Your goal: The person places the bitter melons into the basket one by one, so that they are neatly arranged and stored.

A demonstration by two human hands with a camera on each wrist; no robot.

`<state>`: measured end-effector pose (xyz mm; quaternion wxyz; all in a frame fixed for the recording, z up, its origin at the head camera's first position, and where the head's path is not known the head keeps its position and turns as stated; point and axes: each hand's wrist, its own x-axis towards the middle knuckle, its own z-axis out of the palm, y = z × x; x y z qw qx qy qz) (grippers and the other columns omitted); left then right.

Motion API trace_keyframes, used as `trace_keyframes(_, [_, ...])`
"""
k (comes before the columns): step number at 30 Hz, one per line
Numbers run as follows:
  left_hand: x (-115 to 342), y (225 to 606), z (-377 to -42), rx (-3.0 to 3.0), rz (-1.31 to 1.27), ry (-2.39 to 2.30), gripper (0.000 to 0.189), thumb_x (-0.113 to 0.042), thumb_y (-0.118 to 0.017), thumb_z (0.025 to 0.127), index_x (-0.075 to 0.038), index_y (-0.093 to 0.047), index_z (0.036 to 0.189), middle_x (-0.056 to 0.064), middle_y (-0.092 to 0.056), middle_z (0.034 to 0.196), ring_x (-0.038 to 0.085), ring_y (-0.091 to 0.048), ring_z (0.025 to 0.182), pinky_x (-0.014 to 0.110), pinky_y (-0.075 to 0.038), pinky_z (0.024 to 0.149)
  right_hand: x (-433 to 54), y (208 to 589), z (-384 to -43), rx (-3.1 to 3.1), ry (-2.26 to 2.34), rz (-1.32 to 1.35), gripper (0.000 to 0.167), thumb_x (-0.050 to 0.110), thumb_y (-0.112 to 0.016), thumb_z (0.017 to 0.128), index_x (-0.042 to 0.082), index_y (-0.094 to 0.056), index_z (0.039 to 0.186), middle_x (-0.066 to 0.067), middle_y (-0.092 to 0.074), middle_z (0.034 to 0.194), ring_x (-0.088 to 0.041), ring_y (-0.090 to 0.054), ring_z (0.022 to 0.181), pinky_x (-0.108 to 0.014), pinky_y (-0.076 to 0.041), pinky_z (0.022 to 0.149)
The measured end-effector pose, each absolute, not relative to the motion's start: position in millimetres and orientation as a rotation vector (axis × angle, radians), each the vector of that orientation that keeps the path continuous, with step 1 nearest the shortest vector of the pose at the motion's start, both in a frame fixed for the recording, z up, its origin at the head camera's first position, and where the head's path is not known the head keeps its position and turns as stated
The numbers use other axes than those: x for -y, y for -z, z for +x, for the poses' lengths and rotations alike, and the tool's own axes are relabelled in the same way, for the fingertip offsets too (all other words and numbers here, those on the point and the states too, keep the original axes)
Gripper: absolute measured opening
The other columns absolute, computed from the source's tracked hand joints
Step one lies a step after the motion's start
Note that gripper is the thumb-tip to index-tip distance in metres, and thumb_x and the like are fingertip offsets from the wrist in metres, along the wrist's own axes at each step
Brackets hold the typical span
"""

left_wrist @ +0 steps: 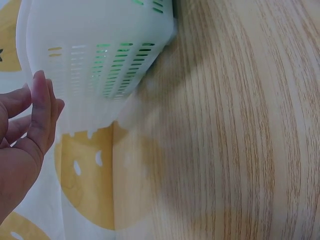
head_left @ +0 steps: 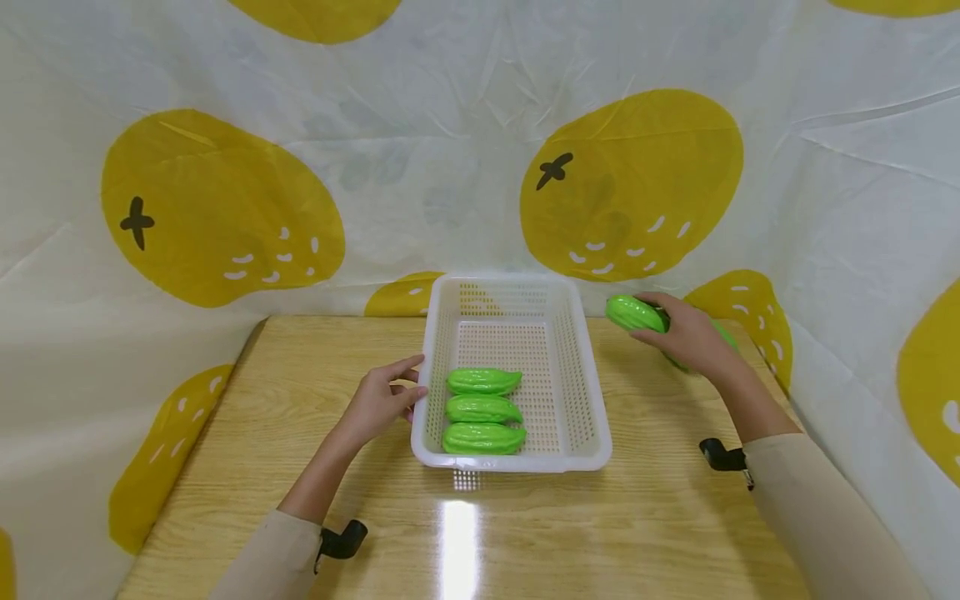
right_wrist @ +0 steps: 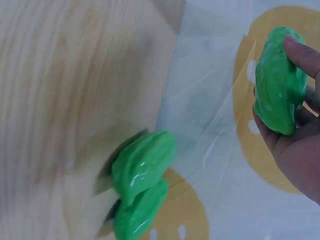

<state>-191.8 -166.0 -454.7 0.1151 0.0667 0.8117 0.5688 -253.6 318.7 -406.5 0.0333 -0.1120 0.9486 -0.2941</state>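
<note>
My right hand (head_left: 690, 337) grips a glossy green bitter melon (head_left: 633, 312) above the table's far right part; the right wrist view shows the thumb (right_wrist: 302, 56) on one side of it. Below and behind that hand, two more bitter melons (right_wrist: 142, 162) lie together on the table near its edge, mostly covered by the hand in the head view. A white plastic basket (head_left: 592, 400) holds three bitter melons (head_left: 483, 409) in a column along its left side. Against the basket's left rim, my left hand (head_left: 378, 400) rests its fingertips, with fingers only slightly bent.
The basket stands on a wood-grain table (head_left: 315, 358). A pale cloth (head_left: 435, 192) with yellow fruit prints hangs close behind the table and along both sides. Bare tabletop shows in front of the basket, with a bright light reflection.
</note>
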Motion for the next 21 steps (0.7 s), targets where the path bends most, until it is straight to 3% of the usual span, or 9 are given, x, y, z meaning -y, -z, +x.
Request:
trace_keyframes(6, [166,455,-192,-2.385,0.191,-1.665,0.060,-0.002,-0.069,0.097,-0.005,-0.049,0.153,0.025,-0.062,0.125,0.017,-0.071,0.077,0.054,-0.065,0.069,-293,395,-271,-2.893,0.891,-0.470,0.068,0.037,-0.070,0.100,0.010,-0.043,0.156,-0.022,-0.051,0.150,-0.041,-0.055,0.124,-0.061,-0.050,0.098])
trace_keyframes(14, [165,454,-192,-2.370,0.184,-1.675,0.060,-0.002,-0.069,0.097,-0.005,-0.049,0.154,0.025,-0.062,0.125,0.017,-0.072,0.078,0.050,-0.066,0.067,-258,386,-294,-2.837,0.871,-0.634,0.065,0.026,-0.074,0.098,0.003,-0.046,0.153,-0.022,-0.056,0.144,-0.037,-0.057,0.122,-0.057,-0.050,0.102])
trace_keyframes(21, [166,454,-191,-2.387,0.189,-1.661,0.060,-0.003,-0.070,0.098,-0.005,-0.049,0.153,0.025,-0.062,0.125,0.017,-0.072,0.078,0.054,-0.065,0.069,-228,381,-310,-2.773,0.889,-0.721,0.058,0.022,-0.075,0.097,0.003,-0.052,0.147,-0.016,-0.063,0.131,-0.031,-0.060,0.113,-0.051,-0.052,0.098])
